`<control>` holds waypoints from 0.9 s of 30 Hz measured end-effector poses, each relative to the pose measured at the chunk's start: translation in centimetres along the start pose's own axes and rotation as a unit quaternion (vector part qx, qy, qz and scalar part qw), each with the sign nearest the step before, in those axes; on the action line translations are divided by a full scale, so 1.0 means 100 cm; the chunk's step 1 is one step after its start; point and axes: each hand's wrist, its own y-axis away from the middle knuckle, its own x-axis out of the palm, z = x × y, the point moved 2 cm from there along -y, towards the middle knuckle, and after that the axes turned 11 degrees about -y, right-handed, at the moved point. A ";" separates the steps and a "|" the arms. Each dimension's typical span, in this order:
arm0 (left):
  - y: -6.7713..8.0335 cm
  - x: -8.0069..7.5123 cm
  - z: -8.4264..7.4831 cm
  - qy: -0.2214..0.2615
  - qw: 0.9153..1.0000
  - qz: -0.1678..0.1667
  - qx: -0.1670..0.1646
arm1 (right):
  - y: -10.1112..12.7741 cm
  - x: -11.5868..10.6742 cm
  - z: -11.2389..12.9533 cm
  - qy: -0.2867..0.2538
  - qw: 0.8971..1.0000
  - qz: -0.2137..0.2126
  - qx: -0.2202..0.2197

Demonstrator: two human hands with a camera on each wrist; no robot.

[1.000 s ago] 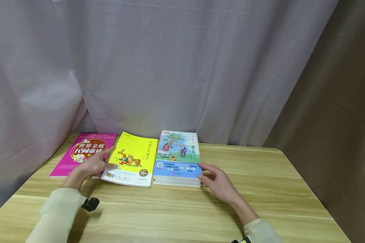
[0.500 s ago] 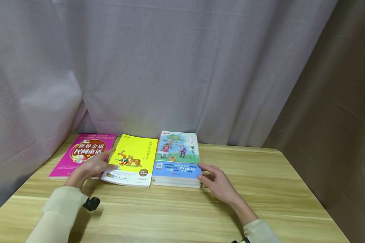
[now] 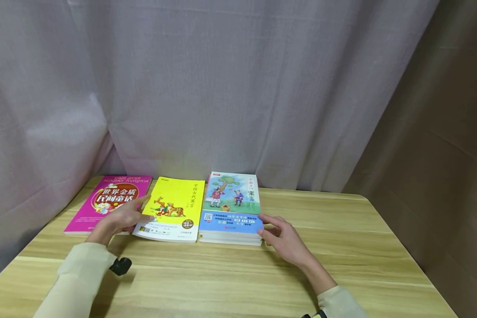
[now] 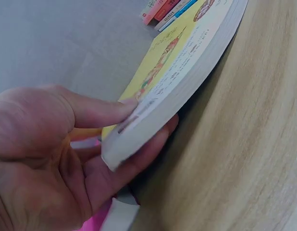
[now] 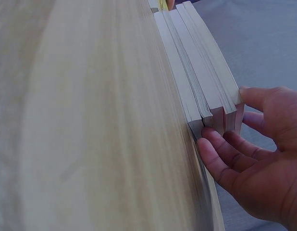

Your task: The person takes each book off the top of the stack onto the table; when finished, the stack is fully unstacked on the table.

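The left hand (image 3: 119, 219) is closed on the near left corner of the yellow book (image 3: 174, 208): in the left wrist view the thumb is seen laid on the cover and the fingers (image 4: 139, 154) curled beneath, with that corner raised off the table (image 3: 238, 274). The right hand (image 3: 285, 238) is held open, its fingertips (image 5: 208, 139) set against the near right corner of the stack of books (image 3: 232, 212); three books are counted there in the right wrist view. A pink book (image 3: 109, 201) lies at the far left, partly hidden by the left hand. A small black object (image 3: 121, 266) under the left sleeve cannot be made out.
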 end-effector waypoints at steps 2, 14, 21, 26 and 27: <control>0.001 -0.001 -0.003 -0.044 0.999 -0.008 0.008 | 0.000 0.000 0.000 0.001 1.000 0.000 0.001; 0.013 -0.008 -0.035 -0.262 0.957 -0.120 -0.015 | -0.002 -0.001 -0.003 -0.008 1.000 0.015 -0.008; 0.018 0.001 -0.060 -0.220 0.965 -0.142 0.023 | -0.004 -0.002 -0.005 -0.008 1.000 0.014 0.001; 0.015 0.021 -0.068 -0.182 0.975 -0.122 0.032 | -0.008 0.001 -0.004 -0.017 1.000 -0.002 0.019; 0.015 0.026 -0.069 -0.176 0.977 -0.117 0.034 | -0.009 0.001 -0.003 -0.018 1.000 -0.003 0.020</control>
